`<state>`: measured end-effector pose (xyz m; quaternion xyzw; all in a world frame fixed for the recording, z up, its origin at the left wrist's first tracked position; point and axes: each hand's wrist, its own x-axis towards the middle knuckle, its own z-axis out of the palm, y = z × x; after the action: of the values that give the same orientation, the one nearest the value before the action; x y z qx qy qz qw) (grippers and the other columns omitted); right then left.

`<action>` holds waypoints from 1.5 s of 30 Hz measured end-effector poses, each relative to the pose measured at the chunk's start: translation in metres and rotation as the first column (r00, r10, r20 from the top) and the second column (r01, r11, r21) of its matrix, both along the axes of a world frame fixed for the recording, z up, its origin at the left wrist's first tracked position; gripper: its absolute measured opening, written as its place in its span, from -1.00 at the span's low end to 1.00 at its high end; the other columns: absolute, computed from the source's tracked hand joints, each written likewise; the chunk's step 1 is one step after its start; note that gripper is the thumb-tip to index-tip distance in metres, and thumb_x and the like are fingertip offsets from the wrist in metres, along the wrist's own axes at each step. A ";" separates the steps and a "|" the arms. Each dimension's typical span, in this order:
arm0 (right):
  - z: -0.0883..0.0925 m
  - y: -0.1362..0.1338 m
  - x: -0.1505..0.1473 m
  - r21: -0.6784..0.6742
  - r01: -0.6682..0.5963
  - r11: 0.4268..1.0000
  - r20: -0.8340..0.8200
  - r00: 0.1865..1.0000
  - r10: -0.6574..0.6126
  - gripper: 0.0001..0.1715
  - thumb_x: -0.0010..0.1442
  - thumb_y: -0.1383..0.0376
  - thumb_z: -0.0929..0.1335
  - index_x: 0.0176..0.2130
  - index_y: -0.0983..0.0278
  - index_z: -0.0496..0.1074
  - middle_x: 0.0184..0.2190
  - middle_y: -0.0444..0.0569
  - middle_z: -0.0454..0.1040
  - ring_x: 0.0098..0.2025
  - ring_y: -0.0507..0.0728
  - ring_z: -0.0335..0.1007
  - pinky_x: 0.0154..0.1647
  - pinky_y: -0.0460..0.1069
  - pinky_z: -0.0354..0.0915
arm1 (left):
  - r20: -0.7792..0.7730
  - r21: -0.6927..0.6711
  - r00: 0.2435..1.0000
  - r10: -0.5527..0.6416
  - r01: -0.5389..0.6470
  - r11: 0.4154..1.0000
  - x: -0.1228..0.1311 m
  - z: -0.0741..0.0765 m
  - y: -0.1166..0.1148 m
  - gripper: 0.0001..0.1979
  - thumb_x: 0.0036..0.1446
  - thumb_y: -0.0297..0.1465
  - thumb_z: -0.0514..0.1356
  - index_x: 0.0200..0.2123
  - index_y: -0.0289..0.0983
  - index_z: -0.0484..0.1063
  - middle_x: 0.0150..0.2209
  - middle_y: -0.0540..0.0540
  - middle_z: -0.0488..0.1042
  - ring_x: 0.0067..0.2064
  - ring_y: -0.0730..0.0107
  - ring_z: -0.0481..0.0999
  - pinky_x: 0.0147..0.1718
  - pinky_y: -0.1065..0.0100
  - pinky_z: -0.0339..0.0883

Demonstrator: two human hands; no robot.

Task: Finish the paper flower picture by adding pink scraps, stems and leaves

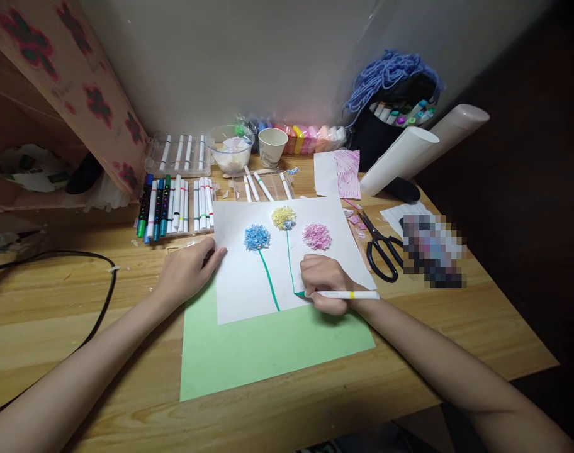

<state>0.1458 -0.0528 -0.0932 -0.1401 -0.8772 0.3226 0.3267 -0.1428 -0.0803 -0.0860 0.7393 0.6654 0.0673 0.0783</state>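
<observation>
My right hand is closed on a white marker with a yellow band, held nearly level. Its green tip is at the foot of a thin green line on the white paper. My left hand lies at the paper's left edge, thumb and fingers slightly apart, gripping nothing visible. On the sheet are three round tufts of paper bits: blue, yellow and pink. A thicker green line runs down from the blue tuft. Beneath the sheet lies green paper.
Black-handled scissors lie right of the sheet, near pink scraps. Several markers fill a case at left. Behind are a clear bowl, a paper cup and a pink-scribbled sheet. White rolls lean at right. A black cable crosses the left side.
</observation>
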 end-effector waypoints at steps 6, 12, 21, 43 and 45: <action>0.000 -0.005 -0.002 -0.103 -0.116 0.988 -0.012 0.993 0.116 -0.83 -0.23 0.44 0.18 -0.63 0.20 0.04 -0.73 -0.20 0.02 -0.64 0.04 -0.07 -0.53 -0.01 -0.04 | -0.004 0.000 1.000 0.002 -0.002 1.000 0.001 0.001 0.000 -0.67 0.25 -0.14 -0.06 -0.47 -0.22 0.17 -0.54 -0.01 0.37 -0.50 0.33 0.35 -0.52 0.40 -0.08; -0.007 -0.007 0.001 -0.402 -0.053 0.914 -0.228 0.973 -0.044 -0.84 0.10 0.32 0.28 -0.52 0.22 0.27 -0.63 -0.14 0.27 -0.55 0.06 0.19 -0.50 -0.03 0.13 | 0.005 -0.019 1.000 0.017 -0.017 1.000 0.001 0.001 0.000 -0.66 0.24 -0.13 -0.06 -0.46 -0.22 0.20 -0.55 -0.01 0.37 -0.50 0.32 0.36 -0.52 0.39 -0.09; 0.001 0.021 0.009 -0.424 0.522 0.740 -0.062 0.799 -0.599 -0.84 0.19 0.20 0.34 -0.25 0.23 0.42 -0.31 -0.03 0.47 -0.26 0.12 0.43 -0.29 0.01 0.36 | 0.071 -0.037 0.997 -0.019 0.022 0.999 -0.003 -0.001 0.000 -0.66 0.27 -0.14 -0.11 -0.47 -0.21 0.12 -0.55 0.00 0.33 -0.48 0.32 0.35 -0.50 0.38 -0.05; -0.005 -0.020 0.008 -0.201 0.629 0.751 0.094 0.775 -0.625 -0.90 0.11 0.39 0.35 -0.28 0.24 0.40 -0.39 -0.06 0.41 -0.33 0.11 0.35 -0.35 0.00 0.27 | 0.176 -0.017 0.984 -0.026 0.029 0.999 -0.005 0.002 -0.003 -0.65 0.20 -0.20 -0.04 -0.57 -0.23 0.03 -0.62 0.06 0.17 -0.54 0.45 0.19 -0.49 0.39 -0.06; -0.003 -0.016 0.008 -0.160 0.630 0.760 0.087 0.776 -0.625 -0.88 0.10 0.40 0.35 -0.28 0.24 0.42 -0.38 -0.05 0.40 -0.33 0.11 0.33 -0.36 -0.01 0.24 | 0.173 -0.009 0.984 -0.029 0.032 0.999 -0.005 0.002 -0.003 -0.65 0.20 -0.20 -0.04 -0.57 -0.23 0.03 -0.62 0.06 0.18 -0.54 0.44 0.19 -0.49 0.40 -0.05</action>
<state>0.1540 -0.0683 -0.0960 -0.4588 -0.7516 0.2706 0.3891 -0.1480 -0.0837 -0.0837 0.7403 0.6451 0.1260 0.1414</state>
